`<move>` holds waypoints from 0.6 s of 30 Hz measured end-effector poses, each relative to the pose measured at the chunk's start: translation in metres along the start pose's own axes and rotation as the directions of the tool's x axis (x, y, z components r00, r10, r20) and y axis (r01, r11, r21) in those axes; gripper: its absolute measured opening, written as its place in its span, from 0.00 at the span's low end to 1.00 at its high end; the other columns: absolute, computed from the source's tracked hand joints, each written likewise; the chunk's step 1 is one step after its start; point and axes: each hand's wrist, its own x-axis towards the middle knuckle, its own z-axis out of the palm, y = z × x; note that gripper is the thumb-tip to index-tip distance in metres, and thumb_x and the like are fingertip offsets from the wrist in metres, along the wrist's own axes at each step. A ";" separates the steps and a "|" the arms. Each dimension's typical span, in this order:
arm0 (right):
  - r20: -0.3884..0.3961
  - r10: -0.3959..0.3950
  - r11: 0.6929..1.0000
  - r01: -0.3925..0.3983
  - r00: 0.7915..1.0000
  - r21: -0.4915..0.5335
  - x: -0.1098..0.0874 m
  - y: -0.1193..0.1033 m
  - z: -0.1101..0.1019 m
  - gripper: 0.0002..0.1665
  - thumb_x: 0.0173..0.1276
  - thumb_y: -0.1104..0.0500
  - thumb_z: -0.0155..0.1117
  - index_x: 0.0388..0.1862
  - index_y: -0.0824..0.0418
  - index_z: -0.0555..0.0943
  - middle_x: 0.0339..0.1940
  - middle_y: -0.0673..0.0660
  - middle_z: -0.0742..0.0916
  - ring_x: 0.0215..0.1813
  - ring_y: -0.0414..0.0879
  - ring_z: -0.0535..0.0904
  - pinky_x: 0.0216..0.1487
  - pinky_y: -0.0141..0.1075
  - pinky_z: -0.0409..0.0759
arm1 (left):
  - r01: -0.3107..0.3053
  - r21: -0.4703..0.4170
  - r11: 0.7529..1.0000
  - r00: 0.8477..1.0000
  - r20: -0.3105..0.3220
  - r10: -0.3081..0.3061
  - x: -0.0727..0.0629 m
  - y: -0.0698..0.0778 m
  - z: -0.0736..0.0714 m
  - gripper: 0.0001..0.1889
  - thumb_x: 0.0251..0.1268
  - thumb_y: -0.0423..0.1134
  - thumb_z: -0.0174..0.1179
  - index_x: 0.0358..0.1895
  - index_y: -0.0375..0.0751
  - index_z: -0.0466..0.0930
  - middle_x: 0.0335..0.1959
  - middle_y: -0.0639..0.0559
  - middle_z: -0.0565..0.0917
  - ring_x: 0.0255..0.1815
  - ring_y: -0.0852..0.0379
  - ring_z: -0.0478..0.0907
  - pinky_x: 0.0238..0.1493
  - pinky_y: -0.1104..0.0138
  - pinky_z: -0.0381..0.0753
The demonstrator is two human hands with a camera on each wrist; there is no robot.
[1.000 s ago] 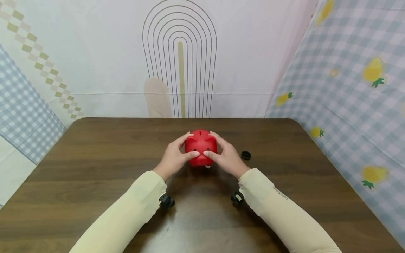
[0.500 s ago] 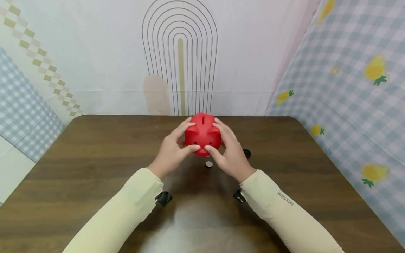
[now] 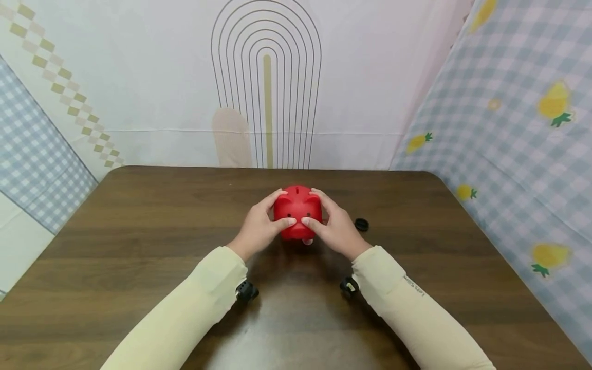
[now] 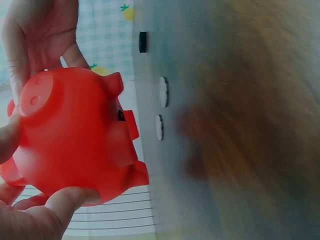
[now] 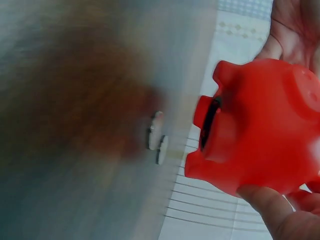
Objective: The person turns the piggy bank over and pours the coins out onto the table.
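Note:
Both hands hold a red piggy bank, its snout toward me and its coin slot on top. My left hand grips one side, thumb on the face near the snout. On the other side my right hand grips it the same way. In the wrist views, its feet are apart from the table, and a dark round opening shows in the belly. Below it lie two coins, one nearer and one beside it. In the head view only one coin peeks out under the snout.
A round black cap lies on the brown wooden table, just right of my right hand. A white patterned cloth hangs behind the table, and a checked cloth with pineapples hangs at the right.
Both hands raised the piggy bank up toward the camera half a second ago, showing a coin on the table. Now they have lowered it again, partly covering that coin.

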 end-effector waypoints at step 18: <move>-0.047 -0.051 0.997 0.054 0.998 0.062 0.001 0.000 0.005 0.40 0.66 0.59 0.66 0.74 0.58 0.60 0.70 0.57 0.71 0.63 0.56 0.74 0.55 0.49 0.80 | -0.069 0.008 0.998 0.998 -0.011 0.069 0.003 0.004 -0.007 0.33 0.57 0.33 0.68 0.68 0.38 0.68 0.70 0.44 0.69 0.69 0.46 0.66 0.62 0.55 0.74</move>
